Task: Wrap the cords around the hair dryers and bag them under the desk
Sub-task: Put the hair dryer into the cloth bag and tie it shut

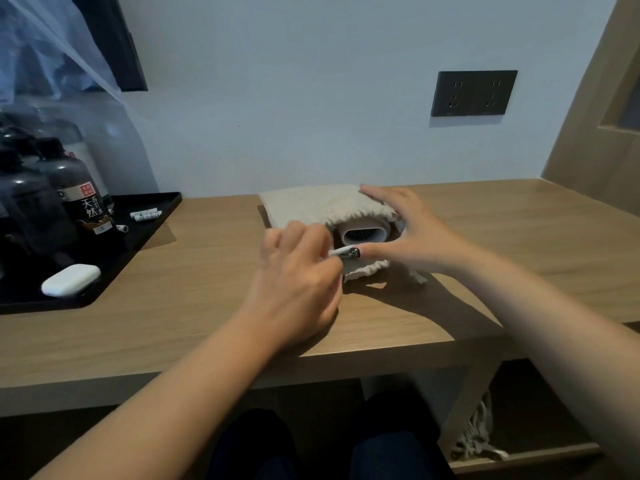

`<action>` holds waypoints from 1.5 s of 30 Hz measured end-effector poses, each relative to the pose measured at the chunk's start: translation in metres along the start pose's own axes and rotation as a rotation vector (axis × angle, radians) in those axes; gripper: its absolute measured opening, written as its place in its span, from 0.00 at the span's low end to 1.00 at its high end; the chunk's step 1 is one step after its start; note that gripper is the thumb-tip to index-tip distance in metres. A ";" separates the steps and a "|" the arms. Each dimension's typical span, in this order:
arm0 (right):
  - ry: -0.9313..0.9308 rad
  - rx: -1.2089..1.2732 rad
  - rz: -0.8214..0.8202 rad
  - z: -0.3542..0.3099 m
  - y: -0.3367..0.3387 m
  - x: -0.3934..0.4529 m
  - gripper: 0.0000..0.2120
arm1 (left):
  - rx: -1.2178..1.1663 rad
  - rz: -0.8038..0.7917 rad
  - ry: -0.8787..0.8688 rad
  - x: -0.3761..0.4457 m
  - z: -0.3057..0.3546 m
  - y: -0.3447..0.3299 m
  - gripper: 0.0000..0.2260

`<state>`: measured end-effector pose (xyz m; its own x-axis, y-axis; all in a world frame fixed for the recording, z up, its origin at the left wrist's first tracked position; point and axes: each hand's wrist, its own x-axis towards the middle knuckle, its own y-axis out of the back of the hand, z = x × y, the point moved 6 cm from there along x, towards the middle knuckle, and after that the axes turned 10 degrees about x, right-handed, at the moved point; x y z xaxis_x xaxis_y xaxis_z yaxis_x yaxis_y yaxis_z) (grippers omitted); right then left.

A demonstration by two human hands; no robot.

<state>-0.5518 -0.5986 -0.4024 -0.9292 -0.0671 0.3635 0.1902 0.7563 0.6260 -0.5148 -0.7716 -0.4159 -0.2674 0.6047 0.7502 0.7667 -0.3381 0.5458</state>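
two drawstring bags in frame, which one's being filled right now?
The bag on the desk, white dryer showing in its mouth; the other bag sits on the under-desk shelf.

This looks like a hotel guest room. A black tray on the wooden tabletop carries dark water bottles and small white sachets, the usual welcome set. A dark double socket plate sits in the plain white wall, and a drawstring cloth bag rests on a shelf underneath.
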 end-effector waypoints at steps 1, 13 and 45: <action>0.013 -0.011 0.010 -0.001 -0.001 0.002 0.40 | 0.012 -0.041 -0.043 -0.002 0.004 -0.004 0.08; 0.860 -0.383 0.124 -0.043 -0.028 -0.004 0.04 | -0.172 -0.252 0.080 -0.024 -0.017 -0.031 0.08; 0.744 -0.313 0.360 -0.021 -0.034 0.008 0.14 | -0.235 -0.076 0.282 -0.033 -0.043 -0.019 0.20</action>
<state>-0.5592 -0.6381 -0.4062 -0.3699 -0.3476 0.8616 0.6110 0.6076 0.5074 -0.5455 -0.8164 -0.4348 -0.4935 0.4234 0.7597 0.5921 -0.4762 0.6501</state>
